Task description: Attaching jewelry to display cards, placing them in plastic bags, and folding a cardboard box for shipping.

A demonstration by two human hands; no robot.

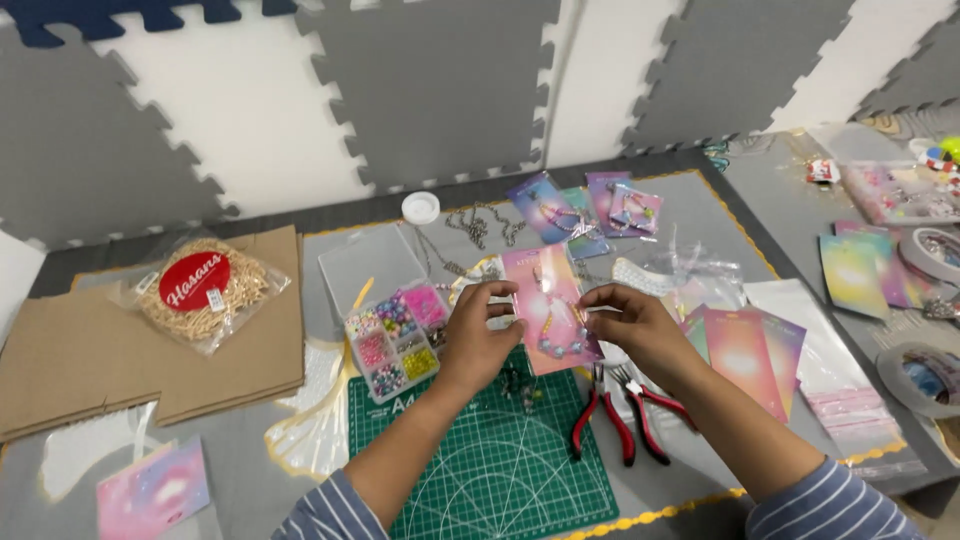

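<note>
My left hand (482, 330) and my right hand (632, 322) pinch the two sides of a pink pastel card (542, 300) held above the green cutting mat (500, 470). A beaded chain lies across the card's lower part. Both hands have fingertips closed on the card's edges. An open clear bead box (395, 340) with coloured beads sits just left of my left hand. Two red-handled pliers (620, 415) lie on the mat's right edge, below my right hand.
A bag of gold chain with a red label (205, 290) rests on brown cardboard (110, 360) at left. More pastel cards (745, 355) and plastic sleeves (840, 390) lie to the right. Silver chains (480, 225), a white cap (421, 207) and tape rolls (925, 375) sit around.
</note>
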